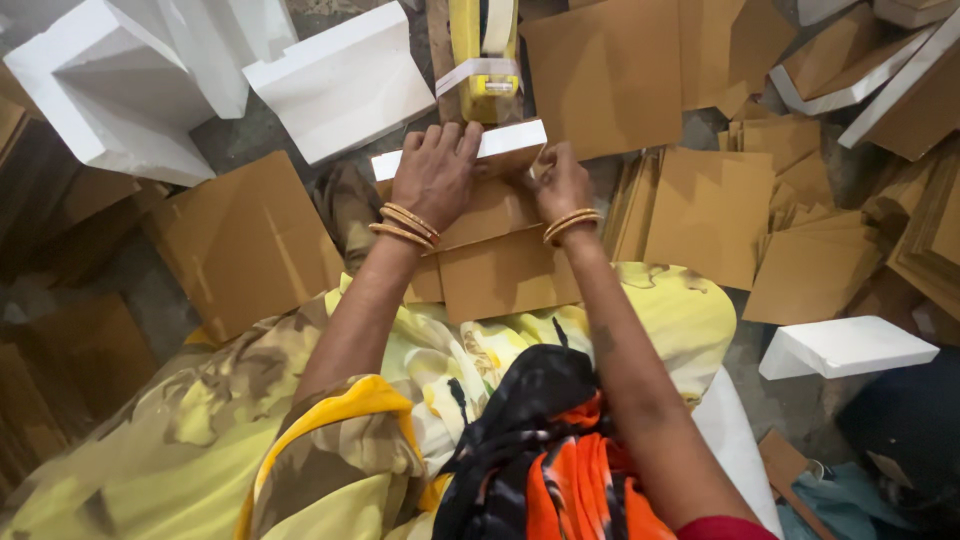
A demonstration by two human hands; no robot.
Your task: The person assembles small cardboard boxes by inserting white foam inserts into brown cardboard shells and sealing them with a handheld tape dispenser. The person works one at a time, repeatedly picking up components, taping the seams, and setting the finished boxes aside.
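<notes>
My left hand lies flat on a white foam block that sits partly wrapped in brown cardboard on my lap. My right hand grips the block's right end, fingers curled at its edge. Both wrists carry gold bangles. More brown cardboard sheets lie under the block on my knees. A yellow tape dispenser with white tape stands just beyond the block.
Large white foam pieces and a foam slab lie at the far left. Stacks of brown cardboard sheets cover the floor to the right. A white foam block rests near my right knee.
</notes>
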